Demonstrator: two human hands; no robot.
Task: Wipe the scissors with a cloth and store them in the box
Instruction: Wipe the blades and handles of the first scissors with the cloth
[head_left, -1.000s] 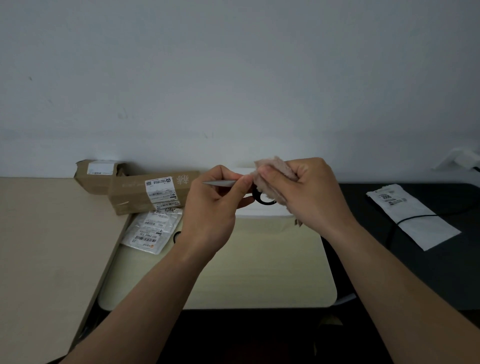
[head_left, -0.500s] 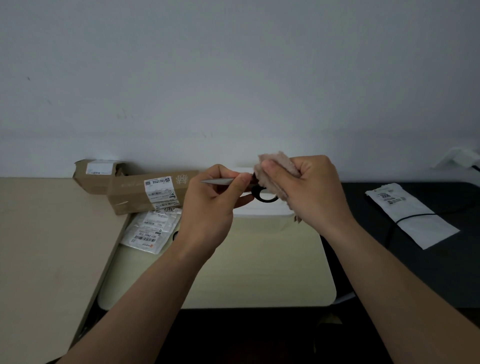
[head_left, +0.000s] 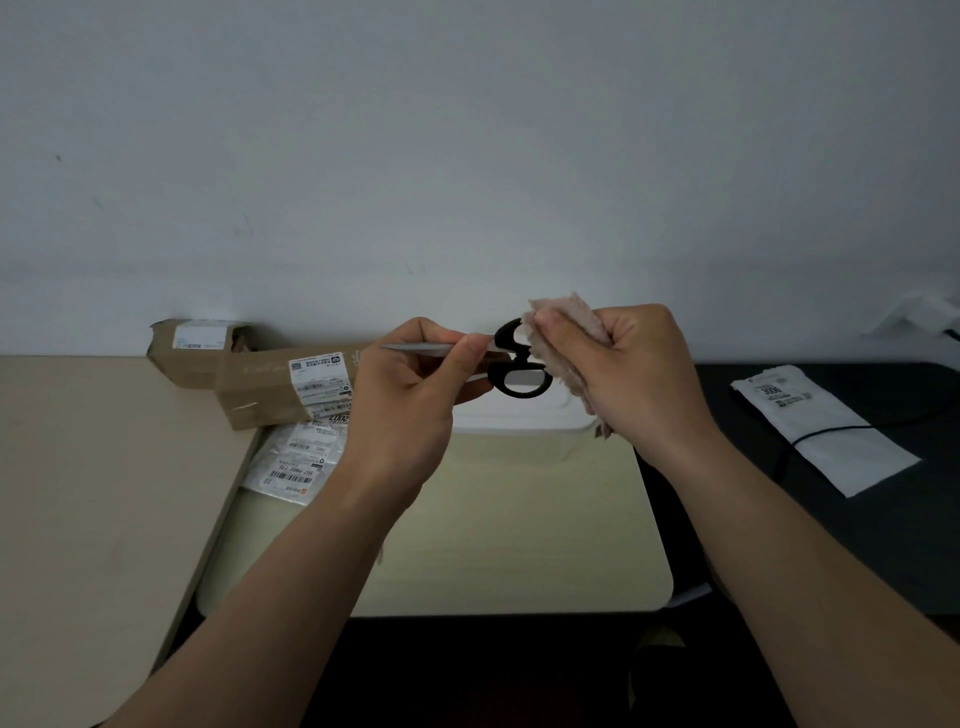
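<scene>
One pale grey wall (head_left: 467, 156) fills the upper half of the frame. Below it lie three surfaces: a beige desk (head_left: 93, 493) at left, a cream table (head_left: 519, 519) in the centre and a black desk (head_left: 909, 545) at right. Two cardboard boxes (head_left: 260, 384) sit at centre left against the wall, above a small pile of labelled bags (head_left: 296, 457). One white pouch (head_left: 826, 431) lies on the black desk, and one white container (head_left: 524, 418) shows behind the hands.

Both hands are raised over the cream table in mid-frame. The left hand (head_left: 410, 405) pinches the blades of the one pair of scissors (head_left: 519, 374) between thumb and curled fingers, the tip pointing to frame left. The black handle loops stand bare between the hands. The right hand (head_left: 634, 374) grips one bunched pinkish cloth (head_left: 571, 332), fingers curled round it, and the cloth touches the right edge of the handles.
</scene>
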